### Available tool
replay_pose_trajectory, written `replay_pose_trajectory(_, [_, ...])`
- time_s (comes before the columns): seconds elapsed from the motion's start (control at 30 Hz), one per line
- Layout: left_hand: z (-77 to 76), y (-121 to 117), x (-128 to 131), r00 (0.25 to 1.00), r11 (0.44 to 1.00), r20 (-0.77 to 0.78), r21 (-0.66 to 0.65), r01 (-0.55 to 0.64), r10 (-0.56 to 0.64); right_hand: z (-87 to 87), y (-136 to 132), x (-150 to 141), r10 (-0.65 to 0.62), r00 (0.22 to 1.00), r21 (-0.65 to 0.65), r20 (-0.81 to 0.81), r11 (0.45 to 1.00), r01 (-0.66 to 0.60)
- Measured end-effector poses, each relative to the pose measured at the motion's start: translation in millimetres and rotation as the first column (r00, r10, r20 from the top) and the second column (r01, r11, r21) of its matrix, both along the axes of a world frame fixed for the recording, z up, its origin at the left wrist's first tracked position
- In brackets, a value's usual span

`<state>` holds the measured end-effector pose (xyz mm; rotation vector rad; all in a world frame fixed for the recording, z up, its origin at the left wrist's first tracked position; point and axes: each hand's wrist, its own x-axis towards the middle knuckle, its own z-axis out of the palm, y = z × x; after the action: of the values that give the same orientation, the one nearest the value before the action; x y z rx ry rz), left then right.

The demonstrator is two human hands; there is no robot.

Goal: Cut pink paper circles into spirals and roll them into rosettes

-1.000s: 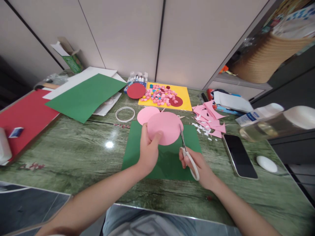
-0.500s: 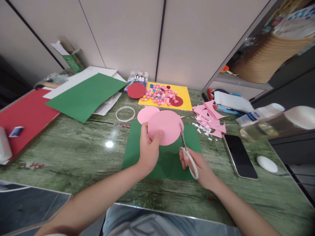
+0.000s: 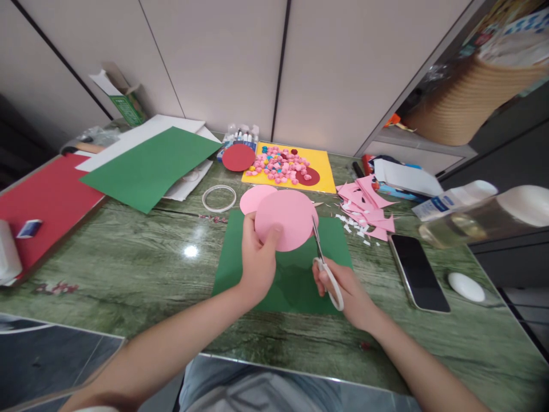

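Note:
My left hand (image 3: pixel 259 257) pinches a pink paper circle (image 3: pixel 286 217) at its lower left, thumb on top and fingers behind. White-handled scissors (image 3: pixel 328 280) are in my right hand (image 3: pixel 347 292), their blades at the circle's right edge. Whether the blades are fully closed is hard to make out. Beneath both hands a green paper sheet (image 3: pixel 300 289) lies on the table. Another pink circle (image 3: pixel 254 199) rests on the table behind the held one, partly covered by it.
Pink paper scraps (image 3: pixel 366 206) lie to the right, near a phone (image 3: pixel 419 272). At the back, small pink balls (image 3: pixel 281 163) cover a yellow sheet (image 3: pixel 323 174). A tape roll (image 3: pixel 219 209) and a red circle (image 3: pixel 238 157) sit left of centre. A bottle (image 3: pixel 472 223) stands far right.
The pink circle and my left hand have shifted very slightly left and upward. The scissors stay at the circle's right edge, almost unmoved.

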<state>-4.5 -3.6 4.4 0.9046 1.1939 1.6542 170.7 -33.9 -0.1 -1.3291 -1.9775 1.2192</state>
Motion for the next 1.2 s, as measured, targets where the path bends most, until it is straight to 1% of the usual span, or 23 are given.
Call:
replay_pose_trajectory(0.13, [-0.1,0.3,-0.5,1.000,1.000,0.013,0.016,0.005,-0.006,-0.9,0.2,0.4,0.000,1.000,-0.001,-0.010,1.000,0.000])
replay_pose_trajectory(0.37, [-1.2,0.1,-1.0,0.999,0.998,-0.005,0.013,0.054,-0.054,-3.7,0.1,1.8,-0.002,0.999,0.024,-0.046,1.000,0.003])
replay_pose_trajectory(0.57, [-0.6,-0.4,-0.5,0.997,0.997,0.010,0.020,0.070,-0.070,-3.3,0.2,1.9,-0.001,0.999,0.012,-0.046,1.000,0.001])
replay_pose_trajectory(0.83, [-0.7,-0.1,-0.1,1.000,0.999,-0.002,0.010,0.031,-0.031,-4.1,0.0,2.5,0.001,0.998,0.000,-0.056,1.000,-0.001])
replay_pose_trajectory(1.2, [-1.7,0.6,-0.3,1.000,1.000,0.010,0.016,-0.003,0.003,-2.0,0.2,1.3,0.009,1.000,-0.002,-0.007,1.000,-0.009])
